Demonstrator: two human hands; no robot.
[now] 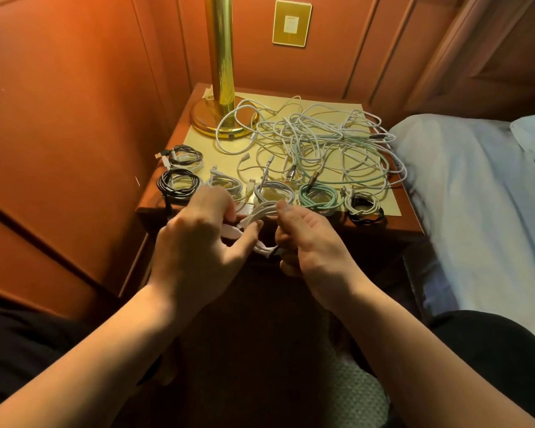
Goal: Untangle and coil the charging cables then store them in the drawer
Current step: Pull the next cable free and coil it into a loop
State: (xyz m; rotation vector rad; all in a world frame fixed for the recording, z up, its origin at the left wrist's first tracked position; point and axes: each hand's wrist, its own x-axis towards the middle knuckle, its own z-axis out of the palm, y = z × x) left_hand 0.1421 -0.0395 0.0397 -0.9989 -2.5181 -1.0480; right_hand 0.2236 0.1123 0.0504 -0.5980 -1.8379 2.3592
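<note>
We've got the white cable (pixel 261 211) gripped by both the left hand (pixel 198 239) and right hand (pixel 306 239); let's keep loops even, ends tucked.

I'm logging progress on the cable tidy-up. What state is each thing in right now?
White cable: partly coiled, held between both hands in front of the nightstand.
Left hand: grips the white cable.
Right hand: grips the white cable.
Tangle: still loose, spread over the nightstand.
Black coil: coiled, at the front left.
Teal coil: coiled, at the front edge.
Lamp: upright, back left.
</note>
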